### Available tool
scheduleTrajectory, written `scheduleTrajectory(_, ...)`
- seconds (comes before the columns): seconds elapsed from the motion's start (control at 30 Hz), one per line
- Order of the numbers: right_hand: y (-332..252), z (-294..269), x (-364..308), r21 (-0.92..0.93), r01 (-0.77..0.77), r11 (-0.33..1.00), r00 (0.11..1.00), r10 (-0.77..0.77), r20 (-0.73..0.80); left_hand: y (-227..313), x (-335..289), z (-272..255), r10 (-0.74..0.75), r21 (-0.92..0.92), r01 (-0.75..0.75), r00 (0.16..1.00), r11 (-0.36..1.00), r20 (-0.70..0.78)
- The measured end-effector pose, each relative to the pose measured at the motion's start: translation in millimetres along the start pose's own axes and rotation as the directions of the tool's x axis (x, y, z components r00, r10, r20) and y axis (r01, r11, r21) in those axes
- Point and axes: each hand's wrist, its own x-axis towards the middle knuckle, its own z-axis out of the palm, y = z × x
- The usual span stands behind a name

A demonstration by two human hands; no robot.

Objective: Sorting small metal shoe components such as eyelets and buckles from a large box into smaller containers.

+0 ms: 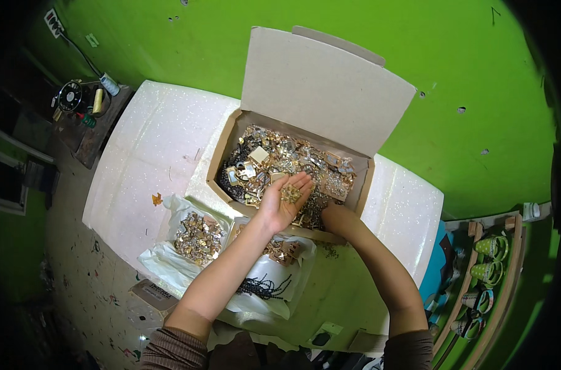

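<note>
With your left grip [279, 207] unfolded palm-up, hold it level so the small gold pieces [291, 193] on it don't slide off above the lidded cardboard box [324, 92], and work your right grip [338, 218], whose closure I cannot tell, gently through the dark beads [317, 205].

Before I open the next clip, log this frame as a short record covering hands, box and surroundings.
left hand: open, palm up, small gold-toned pieces on it
right hand: inside the cardboard box, fingers hidden
box lid: raised
box contents: jumbled shiny pieces
nearer the person: white wrapping with metallic pieces and black beaded strands
surface: white glittery table
</note>
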Motion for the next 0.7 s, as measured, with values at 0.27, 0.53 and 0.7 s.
scheduleTrajectory(0.27,2,2,8,0.063,0.020,0.998,0.994,-0.013,-0.110,-1,-2,0,0.026,0.008,-0.025,0.999,1.000,-0.033)
scheduleTrajectory(0.53,19,-61,-2,0.297,0.229,0.927,0.967,-0.181,-0.181,-1,2,2,-0.012,-0.042,0.011,1.000,0.999,-0.023)
scheduleTrajectory(0.7,-13,-97,-17,0.757,0.250,0.604,0.966,-0.102,-0.238,4,2,2,-0.004,0.043,0.004,1.000,0.999,0.018)
